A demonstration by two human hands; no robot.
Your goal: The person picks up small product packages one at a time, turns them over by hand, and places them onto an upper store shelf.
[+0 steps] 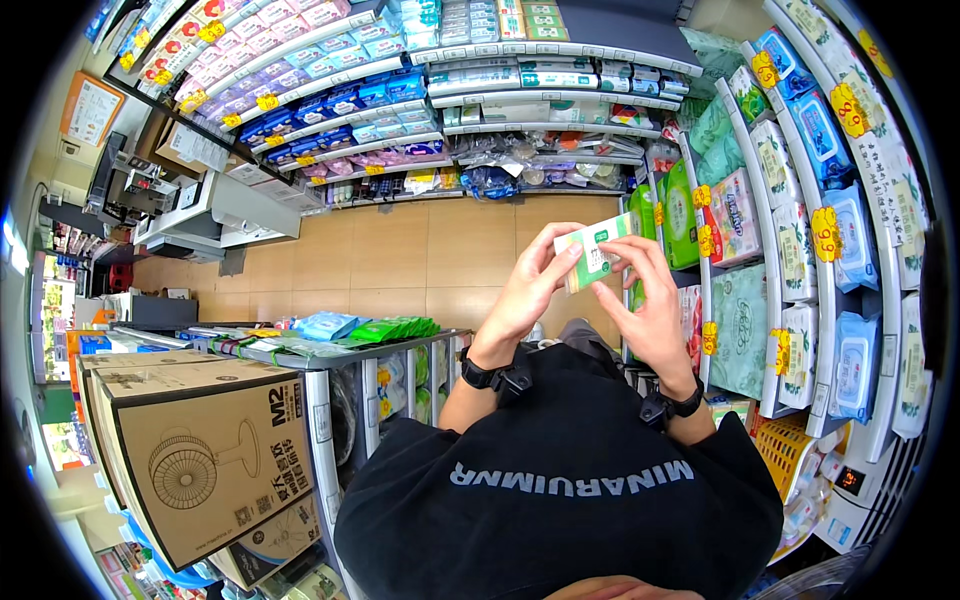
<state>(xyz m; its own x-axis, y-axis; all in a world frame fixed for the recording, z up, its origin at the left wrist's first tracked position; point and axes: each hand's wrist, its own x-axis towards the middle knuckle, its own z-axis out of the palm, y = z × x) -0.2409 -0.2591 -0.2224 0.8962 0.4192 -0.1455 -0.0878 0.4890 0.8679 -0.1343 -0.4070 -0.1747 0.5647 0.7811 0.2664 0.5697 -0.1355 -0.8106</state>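
A small green and white packet (598,257), bearing writing, is held up in front of my chest, over the tiled aisle floor. My left hand (534,281) grips its left end, with the thumb across its front face. My right hand (643,289) is at the packet's right side; its fingertips touch the upper right part of the face, while the thumb lies apart below the lower edge. Both wrists wear black straps with small devices. The hidden back of the packet keeps the far fingers partly from view.
Shelves of packaged tissues (360,56) stand ahead. Shelves at the right hold wipes packs (823,135) and a yellow basket (780,454). At the left, a fan carton (210,457) stands beside a low shelf unit with green packs (394,328) on top. A white counter (255,206) is farther back left.
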